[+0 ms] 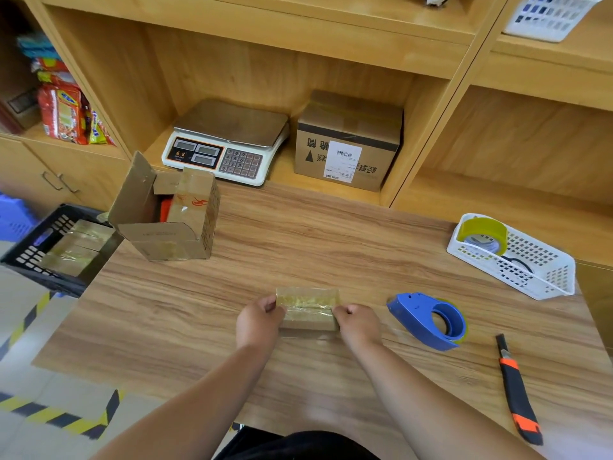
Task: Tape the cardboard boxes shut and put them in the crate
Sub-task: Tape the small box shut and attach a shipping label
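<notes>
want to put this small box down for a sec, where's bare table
Bare table runs wide between the open carton and the white basket, and also left of the left hand. The right side is crowded: tape dispenser, utility knife, basket.

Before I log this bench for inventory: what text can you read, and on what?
"7 8 9", "4 5 6", "1 2 3", "0": scale keypad.
Scale brand: blurred.
Shipping label on shelf box: too small.
Shelf box print, upside-down characters: blurred.
Snack packets: blurred.
</notes>
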The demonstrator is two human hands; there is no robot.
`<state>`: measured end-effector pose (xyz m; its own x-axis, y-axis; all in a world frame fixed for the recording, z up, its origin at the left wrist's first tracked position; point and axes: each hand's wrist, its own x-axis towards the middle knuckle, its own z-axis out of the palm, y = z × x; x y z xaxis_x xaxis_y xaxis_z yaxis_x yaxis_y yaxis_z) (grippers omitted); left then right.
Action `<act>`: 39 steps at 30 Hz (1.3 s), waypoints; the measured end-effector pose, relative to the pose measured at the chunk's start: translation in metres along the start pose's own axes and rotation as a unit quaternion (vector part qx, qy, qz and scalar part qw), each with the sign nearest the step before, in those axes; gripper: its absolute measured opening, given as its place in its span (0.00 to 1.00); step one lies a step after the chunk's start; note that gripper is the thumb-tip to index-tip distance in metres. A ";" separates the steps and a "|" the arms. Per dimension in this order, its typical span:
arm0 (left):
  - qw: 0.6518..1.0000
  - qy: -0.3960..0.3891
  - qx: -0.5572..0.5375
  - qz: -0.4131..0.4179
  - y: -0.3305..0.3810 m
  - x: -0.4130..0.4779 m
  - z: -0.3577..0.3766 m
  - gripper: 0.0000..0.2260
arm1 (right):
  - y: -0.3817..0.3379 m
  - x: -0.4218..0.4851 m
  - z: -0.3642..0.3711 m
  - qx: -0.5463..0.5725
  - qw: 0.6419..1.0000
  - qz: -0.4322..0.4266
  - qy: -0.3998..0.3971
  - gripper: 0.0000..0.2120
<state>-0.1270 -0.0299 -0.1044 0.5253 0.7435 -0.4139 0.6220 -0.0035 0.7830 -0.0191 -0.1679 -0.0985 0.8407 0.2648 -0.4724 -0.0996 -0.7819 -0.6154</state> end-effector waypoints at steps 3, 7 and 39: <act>0.999 0.000 0.038 -0.009 -0.002 0.003 0.001 0.08 | -0.001 0.003 0.002 -0.032 0.999 -0.001 0.014 0.13; 0.997 0.021 0.080 0.005 -0.006 0.005 0.001 0.13 | 0.000 0.005 0.005 -0.067 0.997 0.009 0.034 0.17; 0.992 -0.117 0.005 0.040 -0.027 0.033 -0.029 0.11 | 0.018 -0.009 0.041 0.144 0.978 0.052 0.143 0.12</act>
<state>-0.1429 0.0138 -0.1257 0.6925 0.5651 -0.4485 0.5784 -0.0633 0.8133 -0.0506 -0.1618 -0.1310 0.9284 -0.0092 -0.3715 -0.3039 -0.5941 -0.7448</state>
